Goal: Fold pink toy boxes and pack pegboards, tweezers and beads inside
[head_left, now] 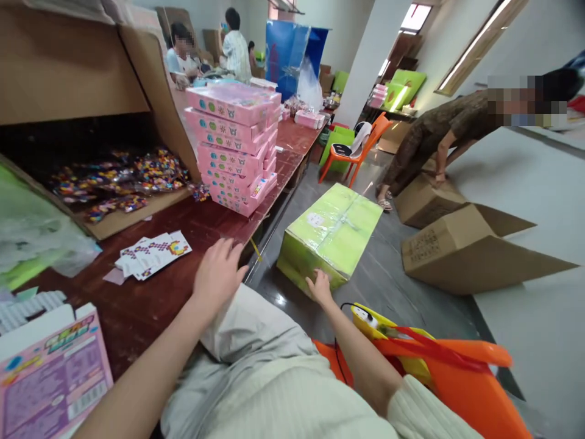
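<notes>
My left hand (pixel 219 271) is over the edge of the dark red table, its fingers spread and holding nothing. It is nearest to a fan of printed cards (pixel 155 253) and a tall stack of pink boxes (pixel 235 149). Lower on the right, my right hand (pixel 320 286) has its fingers apart in front of the near side of a green-yellow taped box (pixel 333 228) on the floor; whether it touches the box I cannot tell. An open cardboard carton (pixel 68 67) with bags of colourful beads (pixel 159 171) lies on the table at the left.
Beside me is an orange chair (pixel 475 378) with a yellow bag (pixel 375 323). At the right, a person bends over brown cartons (pixel 450 244). Another orange chair (pixel 354 155) stands farther back. More people are at the back left. A flat pink package (pixel 55 372) lies at lower left.
</notes>
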A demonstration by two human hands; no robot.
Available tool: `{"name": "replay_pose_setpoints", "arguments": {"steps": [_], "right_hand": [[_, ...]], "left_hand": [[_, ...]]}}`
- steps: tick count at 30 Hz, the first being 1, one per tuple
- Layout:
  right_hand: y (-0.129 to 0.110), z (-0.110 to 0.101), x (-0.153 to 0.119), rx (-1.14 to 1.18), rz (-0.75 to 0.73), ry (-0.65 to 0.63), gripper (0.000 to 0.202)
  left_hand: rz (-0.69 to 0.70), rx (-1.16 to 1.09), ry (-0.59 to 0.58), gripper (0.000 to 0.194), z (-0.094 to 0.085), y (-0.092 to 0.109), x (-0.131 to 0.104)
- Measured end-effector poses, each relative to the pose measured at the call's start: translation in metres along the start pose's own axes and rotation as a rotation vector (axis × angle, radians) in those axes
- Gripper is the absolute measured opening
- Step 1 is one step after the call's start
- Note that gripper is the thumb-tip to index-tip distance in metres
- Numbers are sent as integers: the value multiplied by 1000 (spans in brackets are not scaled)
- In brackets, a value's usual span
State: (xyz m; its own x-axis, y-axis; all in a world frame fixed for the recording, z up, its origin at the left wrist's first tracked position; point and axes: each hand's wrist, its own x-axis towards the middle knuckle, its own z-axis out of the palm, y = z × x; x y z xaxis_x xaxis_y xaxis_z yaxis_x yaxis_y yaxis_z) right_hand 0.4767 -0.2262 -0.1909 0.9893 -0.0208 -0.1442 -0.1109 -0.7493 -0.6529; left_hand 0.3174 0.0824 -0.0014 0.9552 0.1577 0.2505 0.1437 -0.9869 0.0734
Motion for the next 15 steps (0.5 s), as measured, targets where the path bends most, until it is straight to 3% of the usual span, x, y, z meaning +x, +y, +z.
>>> {"name": "replay_pose_setpoints", "arguments": {"steps": [3,5,7,11,15], "right_hand": [[14,-6,20,1,178,120,52],[19,-13,46,-6,349,223,56],[24,-21,74,-15,524,316,59],[37,-35,115,-8,770,430,65],[53,-40,133,52,763,467,64]], "left_hand": [[55,23,-205,63,42,17,40],[36,45,-258,60,66,8,46],[26,74,-236,62,83,-9,38],[87,139,-155,69,97,-39,15],[115,195,-86,84,96,-39,10]]}}
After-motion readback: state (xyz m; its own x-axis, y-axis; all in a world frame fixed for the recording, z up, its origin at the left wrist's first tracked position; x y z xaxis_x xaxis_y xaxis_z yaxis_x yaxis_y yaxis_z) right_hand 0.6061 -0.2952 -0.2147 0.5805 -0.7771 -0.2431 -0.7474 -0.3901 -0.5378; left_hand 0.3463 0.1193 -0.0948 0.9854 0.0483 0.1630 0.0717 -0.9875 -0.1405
